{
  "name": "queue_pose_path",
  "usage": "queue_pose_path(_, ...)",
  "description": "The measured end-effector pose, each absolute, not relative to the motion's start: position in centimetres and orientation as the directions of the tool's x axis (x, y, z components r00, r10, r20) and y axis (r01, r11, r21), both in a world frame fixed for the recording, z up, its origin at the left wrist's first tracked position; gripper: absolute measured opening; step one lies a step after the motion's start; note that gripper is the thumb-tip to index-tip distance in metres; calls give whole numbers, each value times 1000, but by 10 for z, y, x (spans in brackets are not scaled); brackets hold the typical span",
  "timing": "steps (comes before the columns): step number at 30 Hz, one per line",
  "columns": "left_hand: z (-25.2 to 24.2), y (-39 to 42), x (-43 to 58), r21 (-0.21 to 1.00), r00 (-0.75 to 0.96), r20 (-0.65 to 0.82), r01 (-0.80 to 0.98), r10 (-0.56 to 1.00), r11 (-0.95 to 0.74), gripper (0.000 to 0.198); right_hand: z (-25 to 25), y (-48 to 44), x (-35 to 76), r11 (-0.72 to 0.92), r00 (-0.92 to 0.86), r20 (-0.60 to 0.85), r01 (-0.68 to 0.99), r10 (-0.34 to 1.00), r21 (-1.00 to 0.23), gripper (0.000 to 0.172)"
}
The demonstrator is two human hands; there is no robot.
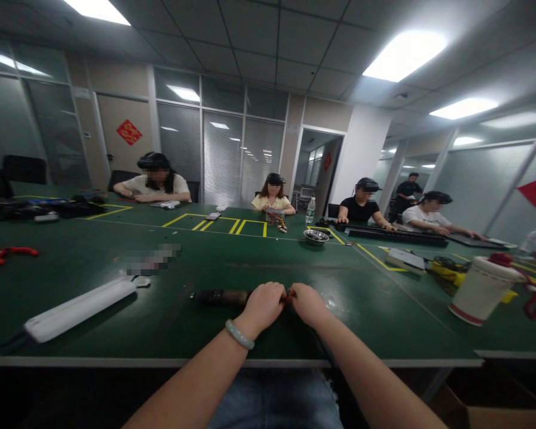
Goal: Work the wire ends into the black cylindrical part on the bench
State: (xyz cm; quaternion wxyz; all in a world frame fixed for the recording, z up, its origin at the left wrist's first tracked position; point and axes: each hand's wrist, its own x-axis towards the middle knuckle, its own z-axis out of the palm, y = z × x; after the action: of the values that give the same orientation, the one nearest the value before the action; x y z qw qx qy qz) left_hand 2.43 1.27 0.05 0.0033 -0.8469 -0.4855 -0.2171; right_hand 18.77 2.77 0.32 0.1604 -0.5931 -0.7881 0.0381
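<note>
A dark, cylindrical electric screwdriver (pixel 221 297) lies on the green table, its thin metal tip pointing left. My left hand (pixel 264 305), a pale bangle on its wrist, is closed over the tool's right end. Close beside it, my right hand (pixel 308 304) has its fingers pinched together, and the fingertips of both hands nearly meet. Whatever sits between those fingertips is hidden. A dark cord-like line runs beside my right forearm toward the table's front edge.
Left of me lies a white power strip (pixel 83 310) with a cable; farther left are red-handled pliers (pixel 14 255). A metal bowl (pixel 316 238) stands ahead, and a white mug with red trim (pixel 482 292) at right. Several people sit across the table (pixel 196 256).
</note>
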Motion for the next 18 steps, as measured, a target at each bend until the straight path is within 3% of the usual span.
queue_pose_path(6,0,13,25,164,453,393,822,800,-546,10,6,30,186,351,-328,172,927,929,-131,11)
queue_pose_path(12,5,8,24,191,430,552,769,715,-610,21,2,40,192,339,-318,171,934,932,-112,9)
queue_pose_path(18,8,5,19,220,406,601,744,688,-631,20,6,61,244,134,-124,110,987,986,-90,11)
